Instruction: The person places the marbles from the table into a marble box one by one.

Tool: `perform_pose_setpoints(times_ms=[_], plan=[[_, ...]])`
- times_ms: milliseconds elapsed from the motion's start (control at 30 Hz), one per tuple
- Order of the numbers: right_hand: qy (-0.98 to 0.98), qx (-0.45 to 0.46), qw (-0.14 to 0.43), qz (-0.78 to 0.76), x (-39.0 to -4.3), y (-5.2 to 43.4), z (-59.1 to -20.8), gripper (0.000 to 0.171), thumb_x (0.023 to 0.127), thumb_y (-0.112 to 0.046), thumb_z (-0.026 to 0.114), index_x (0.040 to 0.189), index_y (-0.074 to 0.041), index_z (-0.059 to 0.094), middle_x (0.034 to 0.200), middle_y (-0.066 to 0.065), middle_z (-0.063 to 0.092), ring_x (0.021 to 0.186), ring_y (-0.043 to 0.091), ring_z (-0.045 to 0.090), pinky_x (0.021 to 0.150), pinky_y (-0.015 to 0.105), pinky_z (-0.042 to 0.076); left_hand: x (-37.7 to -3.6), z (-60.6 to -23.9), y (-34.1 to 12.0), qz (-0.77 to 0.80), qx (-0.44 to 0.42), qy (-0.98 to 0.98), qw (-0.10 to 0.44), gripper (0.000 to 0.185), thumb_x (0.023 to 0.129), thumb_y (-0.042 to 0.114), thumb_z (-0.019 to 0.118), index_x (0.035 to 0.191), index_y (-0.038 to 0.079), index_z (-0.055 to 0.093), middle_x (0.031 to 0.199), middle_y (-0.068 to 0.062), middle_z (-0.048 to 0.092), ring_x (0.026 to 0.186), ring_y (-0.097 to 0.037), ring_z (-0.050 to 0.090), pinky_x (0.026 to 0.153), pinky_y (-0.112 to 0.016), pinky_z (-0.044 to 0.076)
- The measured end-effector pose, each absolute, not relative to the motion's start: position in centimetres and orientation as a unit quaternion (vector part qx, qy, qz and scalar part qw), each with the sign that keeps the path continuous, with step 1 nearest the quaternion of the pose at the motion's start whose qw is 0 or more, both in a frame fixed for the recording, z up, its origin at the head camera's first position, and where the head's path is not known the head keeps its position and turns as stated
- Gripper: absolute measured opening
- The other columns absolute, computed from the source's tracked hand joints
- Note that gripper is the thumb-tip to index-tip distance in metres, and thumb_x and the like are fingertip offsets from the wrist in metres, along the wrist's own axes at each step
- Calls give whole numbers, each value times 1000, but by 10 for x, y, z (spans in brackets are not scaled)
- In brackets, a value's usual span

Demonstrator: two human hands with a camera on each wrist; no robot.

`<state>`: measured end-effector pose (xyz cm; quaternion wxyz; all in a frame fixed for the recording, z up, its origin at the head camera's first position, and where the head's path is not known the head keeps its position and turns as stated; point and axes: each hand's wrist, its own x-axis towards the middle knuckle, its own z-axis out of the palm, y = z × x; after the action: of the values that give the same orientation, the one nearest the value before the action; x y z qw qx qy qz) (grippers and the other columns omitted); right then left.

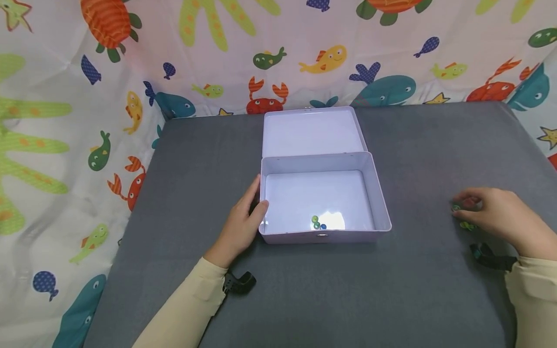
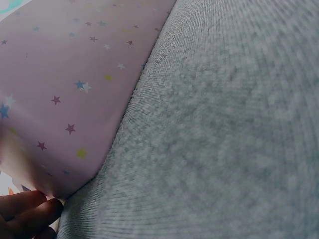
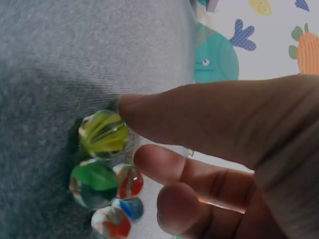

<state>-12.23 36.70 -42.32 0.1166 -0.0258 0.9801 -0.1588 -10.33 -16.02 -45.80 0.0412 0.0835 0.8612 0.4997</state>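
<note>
A pale lilac hinged tin box (image 1: 288, 237) lies with its lid (image 1: 313, 133) folded back. Three marbles (image 1: 316, 225), two green and one blue, sit inside by its front wall. My left hand (image 1: 237, 224) holds the box's left side, thumb over the rim and fingers along the outside; coloured stars show on that wall in the left wrist view. My right hand (image 1: 498, 212) is low over several marbles at the right. In the right wrist view, its thumb tip (image 3: 134, 112) is beside a yellow-striped marble (image 3: 103, 133), with green (image 3: 92, 184) and red-swirled (image 3: 130, 181) marbles close by.
A grey cloth (image 1: 417, 285) covers the table. Behind it and along the left hangs a curtain (image 1: 243, 58) printed with sea animals. Dark straps with cameras (image 1: 239, 284) sit at both wrists, below cream sleeves (image 1: 183, 309).
</note>
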Motion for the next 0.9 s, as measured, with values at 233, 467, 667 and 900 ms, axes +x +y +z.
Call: perform_pose_setpoints(times_ms=[233,467,667,900], plan=[[980,-31,114,-157,-124,365,-426,26,88,-9,80,103,11,73,83,18,71,73,32,67,64,54,54,-104,-460,-161,498,84,862,42,65,110,42,46,169,30,21,171,8,27,158,-14,24,128,-48,23],[981,-32,118,-153,-126,362,-424,26,89,-8,79,100,13,72,80,18,72,69,29,66,64,55,54,-104,-460,-162,498,82,863,38,66,109,41,46,169,28,23,171,7,28,158,-15,24,128,-48,23],[980,-34,115,-157,-124,363,-427,24,89,-8,79,98,13,73,79,17,72,68,26,65,62,52,55,-104,-459,-162,498,82,862,44,66,109,42,46,169,28,22,171,7,27,158,-15,24,128,-49,23],[981,-33,111,-156,-125,360,-425,26,91,-11,78,98,14,73,82,21,73,68,25,67,62,52,56,-103,-459,-162,501,77,861,41,66,109,41,47,169,27,23,171,7,29,158,-15,26,127,-49,25]])
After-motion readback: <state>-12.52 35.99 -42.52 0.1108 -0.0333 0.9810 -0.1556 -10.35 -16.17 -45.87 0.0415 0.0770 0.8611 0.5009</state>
